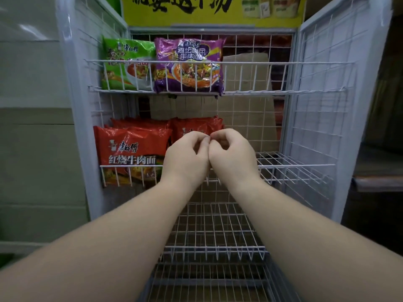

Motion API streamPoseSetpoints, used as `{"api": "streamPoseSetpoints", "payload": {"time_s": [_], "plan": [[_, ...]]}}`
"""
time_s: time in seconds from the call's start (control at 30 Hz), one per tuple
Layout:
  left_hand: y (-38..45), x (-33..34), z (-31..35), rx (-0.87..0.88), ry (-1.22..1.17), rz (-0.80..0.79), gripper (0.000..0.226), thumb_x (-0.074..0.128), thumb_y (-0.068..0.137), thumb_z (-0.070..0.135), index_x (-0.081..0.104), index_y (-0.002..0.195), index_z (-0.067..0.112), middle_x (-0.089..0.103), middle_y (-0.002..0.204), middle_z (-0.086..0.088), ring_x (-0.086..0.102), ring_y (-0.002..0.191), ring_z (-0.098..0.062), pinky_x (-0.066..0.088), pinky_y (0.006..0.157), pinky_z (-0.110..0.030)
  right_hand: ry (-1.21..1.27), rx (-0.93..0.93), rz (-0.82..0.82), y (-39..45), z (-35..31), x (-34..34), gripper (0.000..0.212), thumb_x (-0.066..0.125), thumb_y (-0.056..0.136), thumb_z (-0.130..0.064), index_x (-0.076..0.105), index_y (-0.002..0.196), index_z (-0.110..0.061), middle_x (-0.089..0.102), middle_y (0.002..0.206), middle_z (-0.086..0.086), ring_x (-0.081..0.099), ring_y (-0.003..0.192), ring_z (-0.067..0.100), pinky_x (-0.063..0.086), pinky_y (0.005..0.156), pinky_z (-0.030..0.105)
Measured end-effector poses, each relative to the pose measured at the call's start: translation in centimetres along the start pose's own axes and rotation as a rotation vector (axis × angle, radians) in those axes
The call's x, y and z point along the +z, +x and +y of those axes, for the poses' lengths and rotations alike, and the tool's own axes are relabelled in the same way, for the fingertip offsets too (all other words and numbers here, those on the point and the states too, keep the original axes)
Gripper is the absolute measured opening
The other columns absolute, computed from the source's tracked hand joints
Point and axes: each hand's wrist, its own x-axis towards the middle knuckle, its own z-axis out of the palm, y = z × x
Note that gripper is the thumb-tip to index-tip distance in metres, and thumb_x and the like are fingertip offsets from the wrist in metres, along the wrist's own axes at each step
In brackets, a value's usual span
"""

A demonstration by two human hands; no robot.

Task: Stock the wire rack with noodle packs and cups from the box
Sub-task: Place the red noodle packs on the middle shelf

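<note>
The white wire rack (218,62) stands in front of me. Its top shelf holds a green noodle pack (124,62) and a purple noodle pack (189,64), both upright. On the middle shelf's left side, red noodle packs (130,147) stand in rows, and another red pack (196,126) is behind my hands. My left hand (185,155) and my right hand (232,155) are side by side in front of that pack, with fingers curled and fingertips touching. Nothing shows between the fingers. No box or cups are in view.
The right halves of the top shelf and the middle shelf (294,168) are bare wire. Lower wire shelves (213,236) lie under my forearms. A yellow sign (207,12) tops the rack. Brown cardboard (246,105) shows behind the back grid. A pale wall (32,83) is at left.
</note>
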Motion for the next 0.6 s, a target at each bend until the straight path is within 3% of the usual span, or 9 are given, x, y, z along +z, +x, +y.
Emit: {"api": "streamPoseSetpoints", "payload": {"time_s": [0.13, 0.27, 0.4, 0.6], "plan": [[-4.3, 0.6, 0.4, -0.124, -0.202, -0.049, 0.017, 0.058, 0.107, 0.032, 0.071, 0.115, 0.040, 0.075, 0.103, 0.019, 0.070, 0.096, 0.002, 0.062, 0.085, -0.030, 0.207, 0.072, 0.010, -4.3, 1.0, -0.5, 0.026, 0.055, 0.096, -0.018, 0.067, 0.115, -0.031, 0.072, 0.104, -0.011, 0.069, 0.098, 0.004, 0.062, 0.084, 0.032], [-9.0, 1.3, -0.4, -0.217, -0.299, -0.112, 0.022, 0.060, 0.106, 0.031, 0.070, 0.123, 0.039, 0.076, 0.110, 0.018, 0.072, 0.102, 0.000, 0.062, 0.091, -0.035, 0.298, 0.142, -0.013, -9.0, 3.3, -1.2, 0.031, 0.054, 0.096, -0.015, 0.070, 0.118, -0.028, 0.075, 0.107, -0.009, 0.072, 0.100, 0.005, 0.063, 0.084, 0.034], [-13.7, 2.1, -2.5, -0.269, -0.259, -0.206, 0.030, 0.058, 0.107, 0.033, 0.063, 0.135, 0.041, 0.071, 0.121, 0.023, 0.067, 0.111, 0.004, 0.059, 0.098, -0.032, 0.226, 0.176, -0.055, -13.0, 6.9, -2.2, 0.035, 0.055, 0.097, -0.015, 0.067, 0.128, -0.029, 0.072, 0.115, -0.013, 0.068, 0.109, 0.003, 0.061, 0.092, 0.033], [-20.4, 3.7, -7.4, -0.445, -0.195, -0.342, 0.040, 0.061, 0.106, 0.032, 0.056, 0.143, 0.044, 0.066, 0.128, 0.024, 0.062, 0.117, 0.006, 0.055, 0.104, -0.031, 0.061, 0.308, -0.199, -19.3, 13.4, -2.5, 0.033, 0.061, 0.096, -0.026, 0.064, 0.126, -0.040, 0.069, 0.117, -0.020, 0.065, 0.111, -0.002, 0.058, 0.093, 0.030]]}}
